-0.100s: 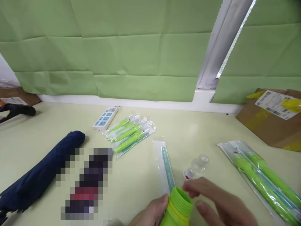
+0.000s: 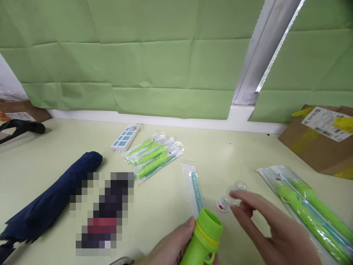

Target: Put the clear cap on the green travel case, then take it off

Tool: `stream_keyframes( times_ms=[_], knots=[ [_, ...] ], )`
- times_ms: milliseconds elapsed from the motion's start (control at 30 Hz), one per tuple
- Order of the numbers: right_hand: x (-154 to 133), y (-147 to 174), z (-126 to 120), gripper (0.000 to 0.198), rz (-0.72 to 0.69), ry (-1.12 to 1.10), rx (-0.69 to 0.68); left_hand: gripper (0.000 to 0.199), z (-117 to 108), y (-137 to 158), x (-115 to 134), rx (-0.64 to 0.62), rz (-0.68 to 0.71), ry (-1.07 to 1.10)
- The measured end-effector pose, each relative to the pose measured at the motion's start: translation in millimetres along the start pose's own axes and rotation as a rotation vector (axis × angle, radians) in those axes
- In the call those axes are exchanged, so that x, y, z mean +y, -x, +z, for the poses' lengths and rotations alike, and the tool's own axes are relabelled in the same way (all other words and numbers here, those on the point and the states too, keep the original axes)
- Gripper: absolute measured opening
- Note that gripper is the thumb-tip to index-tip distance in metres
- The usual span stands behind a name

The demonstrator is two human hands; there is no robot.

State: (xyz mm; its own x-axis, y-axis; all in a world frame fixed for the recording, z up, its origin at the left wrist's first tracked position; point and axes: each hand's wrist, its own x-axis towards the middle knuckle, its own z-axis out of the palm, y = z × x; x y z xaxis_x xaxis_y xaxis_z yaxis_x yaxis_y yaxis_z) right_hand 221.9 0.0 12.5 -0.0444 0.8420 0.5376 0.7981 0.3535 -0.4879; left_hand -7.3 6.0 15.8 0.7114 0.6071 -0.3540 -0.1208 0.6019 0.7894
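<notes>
head view, looking down on a pale yellow tabletop backed by a green paper-covered wall. at the near edge the left hand is wrapped around a bright green plastic tube with a threaded open mouth, thumb pressed against its side just under the threads; the tube tilts up and to the right. the right hand is just to the right of it, fingers loosely spread and reaching to the far left, their tips touching a small clear plastic cap with a red spot that lies on the table; whether they have pinched it i cannot tell. an empty clear wrapper with teal print lies just beyond the tube's mouth. further off, left of centre, sits a heap of bagged green tubes beside a white power strip with blue sockets. two longer bagged green tubes lie at the right, a brown cardboard box beyond them. a folded navy umbrella lies at the near left.
</notes>
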Motion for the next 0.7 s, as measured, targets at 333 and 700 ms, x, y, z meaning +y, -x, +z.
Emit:
stream_keyframes(
  times_ms=[333,700],
  knots=[
    [-1.3,-33.5,-6.2,0.017,0.086,0.009,-0.245,0.042,0.6,12.5,32.0,0.106,0.273,-0.34],
    [2.7,-29.7,-15.5,0.013,0.155,-0.509,-0.032,0.032,-0.5,11.4,27.4,0.407,0.61,-1.103]
  ],
)
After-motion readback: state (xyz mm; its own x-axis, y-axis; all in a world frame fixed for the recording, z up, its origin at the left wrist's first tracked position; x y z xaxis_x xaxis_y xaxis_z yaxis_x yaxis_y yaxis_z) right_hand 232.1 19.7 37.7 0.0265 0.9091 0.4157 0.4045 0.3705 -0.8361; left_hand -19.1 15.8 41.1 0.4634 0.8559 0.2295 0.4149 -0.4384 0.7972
